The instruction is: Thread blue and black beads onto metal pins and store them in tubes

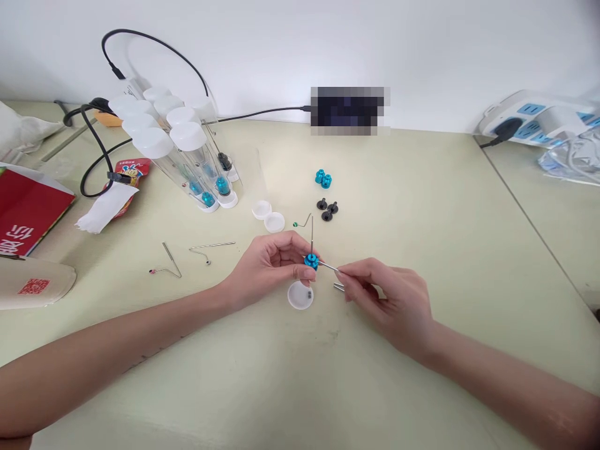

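My left hand [274, 262] pinches a small blue metal collar [311, 260] with a thin wire rod [312, 234] rising from it. My right hand [389, 297] is closed on a thin silver pin or key [328, 266] whose tip meets the collar's side. A white cap [300, 295] lies on the table just below the collar. Two more blue collars [323, 179] and three black screws [327, 209] lie further back.
A cluster of clear tubes with white caps [173, 147] lies at the back left, with two loose white caps [269, 215] near it. Bent wire rods [171, 262] lie at the left. Black cables, a red packet [23, 215] and a power strip [534, 119] sit round the edges.
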### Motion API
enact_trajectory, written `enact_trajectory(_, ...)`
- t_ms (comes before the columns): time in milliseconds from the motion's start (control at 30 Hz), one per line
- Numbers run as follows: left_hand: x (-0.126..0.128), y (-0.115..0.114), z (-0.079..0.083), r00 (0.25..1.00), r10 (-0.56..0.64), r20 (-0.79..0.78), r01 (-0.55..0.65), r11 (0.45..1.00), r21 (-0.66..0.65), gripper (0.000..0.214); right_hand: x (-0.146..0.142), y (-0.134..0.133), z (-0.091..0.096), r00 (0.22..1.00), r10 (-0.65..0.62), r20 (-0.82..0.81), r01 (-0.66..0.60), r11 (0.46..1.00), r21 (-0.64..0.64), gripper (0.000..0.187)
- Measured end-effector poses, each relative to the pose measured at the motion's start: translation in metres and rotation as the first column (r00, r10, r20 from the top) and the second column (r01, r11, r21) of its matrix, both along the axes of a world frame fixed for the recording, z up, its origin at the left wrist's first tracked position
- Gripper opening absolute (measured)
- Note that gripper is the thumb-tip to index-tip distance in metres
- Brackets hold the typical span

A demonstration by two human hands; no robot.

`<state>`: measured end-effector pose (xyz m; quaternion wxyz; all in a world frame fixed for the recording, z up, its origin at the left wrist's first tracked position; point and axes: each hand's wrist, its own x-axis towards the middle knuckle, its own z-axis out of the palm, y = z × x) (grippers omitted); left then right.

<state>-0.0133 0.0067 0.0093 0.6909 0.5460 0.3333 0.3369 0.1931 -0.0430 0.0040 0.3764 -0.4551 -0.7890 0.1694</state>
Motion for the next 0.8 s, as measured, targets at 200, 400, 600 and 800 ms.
enact_trajectory(200, -0.0002, -0.0026, -0.0008, 1.000, -0.001, -0.006, 0.001, 1.000, 0.024, 0.016, 0.0004, -0.0003, -0.0025, 1.000, 0.011, 0.028, -0.012, 1.000, 0.027, 0.011)
enact_trajectory(400, 0.0003, -0.0039, -0.0021, 1.000, 0.021, -0.006, -0.020, 0.998, 0.061, 0.019, 0.0004, -0.0009, -0.0018, 0.999, 0.015, 0.040, -0.017, 0.999, 0.039, 0.012)
enact_trajectory(600, 0.0004, -0.0045, -0.0023, 1.000, 0.026, -0.003, -0.026, 0.997, 0.078, 0.020, 0.0009, -0.0010, -0.0015, 0.998, 0.023, 0.065, -0.024, 1.000, 0.011, 0.012)
enact_trajectory(800, -0.0014, -0.0053, -0.0052, 0.999, 0.052, 0.004, -0.052, 0.988, 0.143, 0.006, 0.0015, -0.0006, -0.0013, 0.998, 0.042, 0.046, -0.043, 0.999, 0.011, 0.012)
